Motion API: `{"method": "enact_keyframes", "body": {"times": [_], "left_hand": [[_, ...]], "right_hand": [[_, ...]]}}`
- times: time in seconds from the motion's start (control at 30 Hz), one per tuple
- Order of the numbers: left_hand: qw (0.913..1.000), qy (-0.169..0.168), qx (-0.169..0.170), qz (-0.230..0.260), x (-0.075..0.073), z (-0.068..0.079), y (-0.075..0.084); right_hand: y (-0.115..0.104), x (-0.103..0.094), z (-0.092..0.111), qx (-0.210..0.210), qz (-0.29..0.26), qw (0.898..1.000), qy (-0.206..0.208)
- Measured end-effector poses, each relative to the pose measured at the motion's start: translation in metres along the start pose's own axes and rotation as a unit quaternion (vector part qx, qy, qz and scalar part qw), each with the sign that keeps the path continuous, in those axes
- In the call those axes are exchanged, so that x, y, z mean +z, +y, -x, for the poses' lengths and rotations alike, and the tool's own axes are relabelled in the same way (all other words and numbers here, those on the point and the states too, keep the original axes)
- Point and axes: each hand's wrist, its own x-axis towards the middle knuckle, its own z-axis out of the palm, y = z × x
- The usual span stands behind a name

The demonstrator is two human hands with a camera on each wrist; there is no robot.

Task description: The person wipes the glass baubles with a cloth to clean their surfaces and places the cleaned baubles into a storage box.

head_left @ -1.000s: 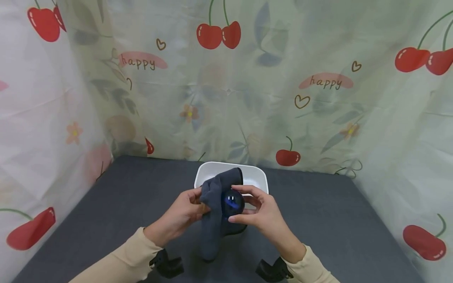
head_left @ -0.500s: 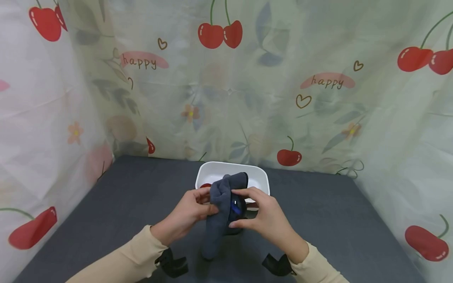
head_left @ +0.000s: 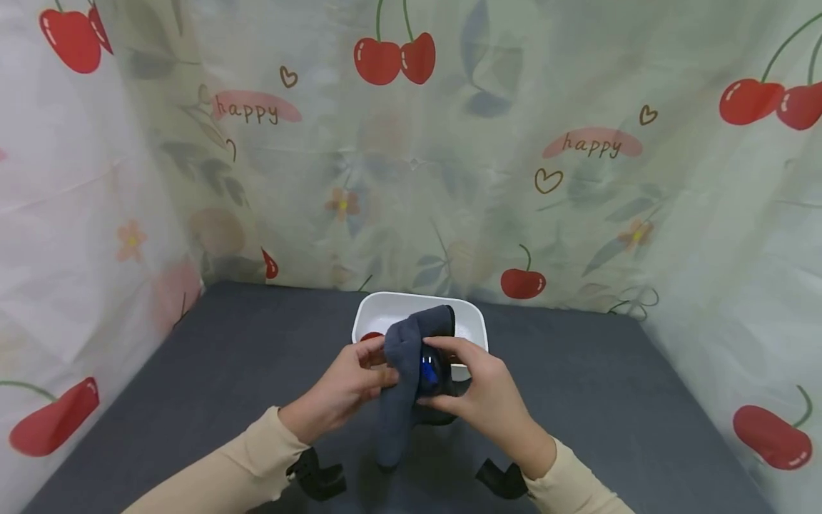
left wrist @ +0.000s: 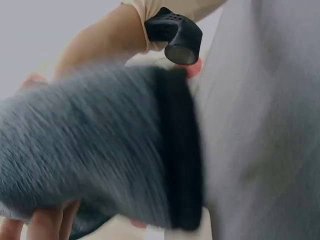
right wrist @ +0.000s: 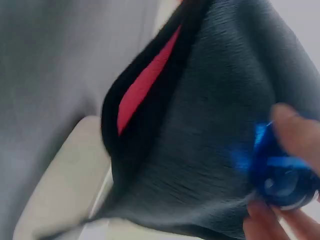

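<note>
Both hands meet at a grey cloth (head_left: 401,364) with black edging, held up in front of a white tray. My left hand (head_left: 343,382) pinches the cloth between thumb and fingers on its left side. My right hand (head_left: 491,382) grips a dark blue, glossy glass ball (head_left: 433,371), thumb below and fingers above. The ball is pressed against the cloth, which hides its left part in the head view. In the right wrist view the ball (right wrist: 284,182) shows clear blue beside the fingers. Blurred cloth (left wrist: 95,145) fills much of the left wrist view, hiding most of the left hand.
The white tray (head_left: 472,325) stands at the back of the dark grey table (head_left: 270,350), with a red thing (head_left: 371,335) at its left end. Curtains (head_left: 411,178) printed with cherries enclose the back and sides. Each wrist wears a black camera mount (head_left: 321,478).
The cloth and both hands have shifted a little to the right. The cloth now covers more of the ball's left side. The red thing in the tray has come into sight.
</note>
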Motion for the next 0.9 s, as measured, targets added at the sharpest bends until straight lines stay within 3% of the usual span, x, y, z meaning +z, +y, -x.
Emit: {"method": "enact_keyframes", "body": {"times": [0.03, 0.1, 0.17, 0.23, 0.3, 0.4, 0.47, 0.53, 0.6, 0.7, 0.8, 0.9], "left_hand": [[0.9998, 0.011, 0.0, -0.016, 0.0, -0.001, 0.0], [0.9987, 0.036, -0.007, -0.037, -0.001, -0.003, 0.0], [0.9983, 0.046, -0.012, -0.033, -0.003, -0.003, -0.001], [0.9986, 0.044, -0.017, -0.022, -0.004, -0.003, -0.002], [0.9992, 0.028, -0.023, -0.014, -0.006, -0.002, -0.003], [0.9994, 0.009, -0.029, -0.019, -0.008, -0.001, -0.006], [0.9991, 0.008, -0.032, -0.026, -0.009, -0.001, -0.008], [0.9988, 0.016, -0.033, -0.031, -0.011, -0.002, -0.011], [0.9987, 0.022, -0.03, -0.033, -0.012, -0.002, -0.014], [0.9993, 0.019, -0.03, -0.015, -0.014, 0.0, -0.018], [0.9993, -0.003, -0.034, 0.014, -0.015, 0.001, -0.02], [0.9989, -0.02, -0.033, 0.028, -0.014, 0.002, -0.02]], "right_hand": [[0.001, 0.001, 0.0, -0.014, 0.027, 1.0, 0.003], [0.002, 0.001, 0.001, -0.011, 0.023, 1.0, -0.002], [0.004, 0.001, 0.0, 0.02, -0.04, 0.999, -0.013], [0.006, 0.002, -0.001, 0.061, -0.112, 0.992, -0.017], [0.006, 0.002, -0.003, 0.078, -0.117, 0.99, -0.017], [0.003, 0.003, -0.005, 0.045, 0.004, 0.999, -0.025], [0.001, 0.004, -0.004, 0.004, 0.115, 0.993, -0.027], [0.0, 0.005, -0.003, -0.024, 0.17, 0.985, -0.032], [0.002, 0.005, -0.002, -0.023, 0.15, 0.988, -0.041], [0.008, 0.005, 0.001, 0.009, 0.029, 0.999, -0.044], [0.014, 0.007, 0.004, 0.018, -0.073, 0.997, -0.032], [0.014, 0.009, 0.005, -0.02, -0.016, 1.0, -0.016]]}}
